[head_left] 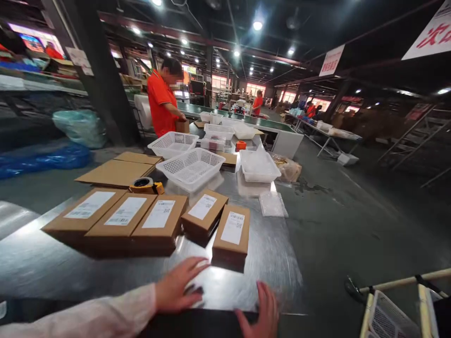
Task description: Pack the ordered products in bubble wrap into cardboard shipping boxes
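Note:
My left hand (180,285) hovers over the front of the metal table (275,263), fingers apart and holding nothing. To its upper right stands the nearest cardboard box (230,241), with a white label on top. My right hand (262,310) is at the table's front edge, thumb and fingers spread, empty and slightly blurred. Left of the nearest box, a second labelled box (204,213) stands at an angle. Three more labelled boxes sit side by side farther left, among them a large one (84,218). Neither hand appears to touch a box.
Behind the boxes are a tape dispenser (146,186), flat cardboard sheets (116,171), white perforated baskets (192,169), a white tray (260,166) and a clear plastic packet (273,204). A co-worker in orange (162,101) stands at the far left side. A cart (391,314) stands lower right.

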Demonstrator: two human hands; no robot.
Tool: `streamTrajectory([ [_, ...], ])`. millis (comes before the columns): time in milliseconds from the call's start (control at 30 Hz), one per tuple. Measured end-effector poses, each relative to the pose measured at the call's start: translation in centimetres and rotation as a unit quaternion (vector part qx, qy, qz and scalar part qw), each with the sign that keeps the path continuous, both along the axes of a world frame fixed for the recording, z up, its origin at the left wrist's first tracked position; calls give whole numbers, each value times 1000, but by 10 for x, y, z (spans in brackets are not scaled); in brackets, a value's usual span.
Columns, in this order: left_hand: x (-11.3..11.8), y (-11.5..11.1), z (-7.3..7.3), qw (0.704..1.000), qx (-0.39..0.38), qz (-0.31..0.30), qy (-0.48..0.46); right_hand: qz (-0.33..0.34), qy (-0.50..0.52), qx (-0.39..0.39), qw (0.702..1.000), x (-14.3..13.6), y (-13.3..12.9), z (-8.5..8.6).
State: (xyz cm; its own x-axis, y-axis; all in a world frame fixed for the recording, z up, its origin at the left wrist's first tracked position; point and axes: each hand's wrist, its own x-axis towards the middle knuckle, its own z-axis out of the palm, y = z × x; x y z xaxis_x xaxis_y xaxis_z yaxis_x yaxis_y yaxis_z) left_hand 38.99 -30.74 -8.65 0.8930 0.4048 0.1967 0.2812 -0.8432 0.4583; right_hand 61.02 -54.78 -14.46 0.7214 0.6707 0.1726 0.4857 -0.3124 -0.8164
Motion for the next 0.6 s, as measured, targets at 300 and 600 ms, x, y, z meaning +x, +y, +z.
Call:
streamTrajectory([
  [300, 99, 110, 53, 958, -26, 138, 249, -110, -122, -64, 984, 148, 189, 62],
  [600, 85, 90, -57, 955, 162, 238, 73, -95, -186, -241, 948, 299, 295, -6],
])
